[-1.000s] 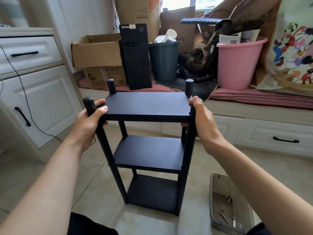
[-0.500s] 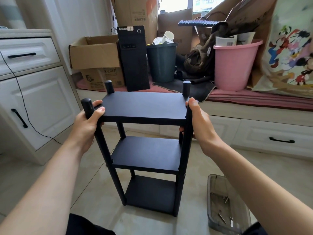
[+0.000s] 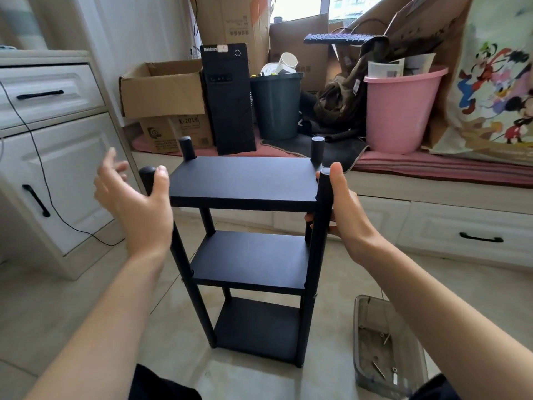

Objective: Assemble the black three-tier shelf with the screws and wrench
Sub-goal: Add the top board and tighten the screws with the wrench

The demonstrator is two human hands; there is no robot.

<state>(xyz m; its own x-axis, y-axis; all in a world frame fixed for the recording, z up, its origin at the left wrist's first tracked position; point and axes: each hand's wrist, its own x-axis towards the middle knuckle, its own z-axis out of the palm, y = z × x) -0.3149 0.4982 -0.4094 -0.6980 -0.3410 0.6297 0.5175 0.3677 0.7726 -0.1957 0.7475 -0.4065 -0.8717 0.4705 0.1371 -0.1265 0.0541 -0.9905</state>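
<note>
- The black three-tier shelf of flat boards and four round posts [image 3: 245, 180] stands upright on the pale tiled floor [image 3: 72, 307], directly in front of me between my forearms.
- My left hand [image 3: 135, 203] is spread with relaxed fingers beside the near-left post; only the thumb seems to touch the post's rounded top.
- My right hand [image 3: 343, 209] is wrapped round the near-right post just under the top board, thumb lying up along it.
- I'd judge the shelf rigid and fairly light, but tall and narrow, so it could tip (matte posts look easy to grasp).
- Best purchase: two posts near the top, not the board edges.
- The grey translucent plastic tray [image 3: 360, 342] with loose screws lies near the shelf's right foot.
</note>
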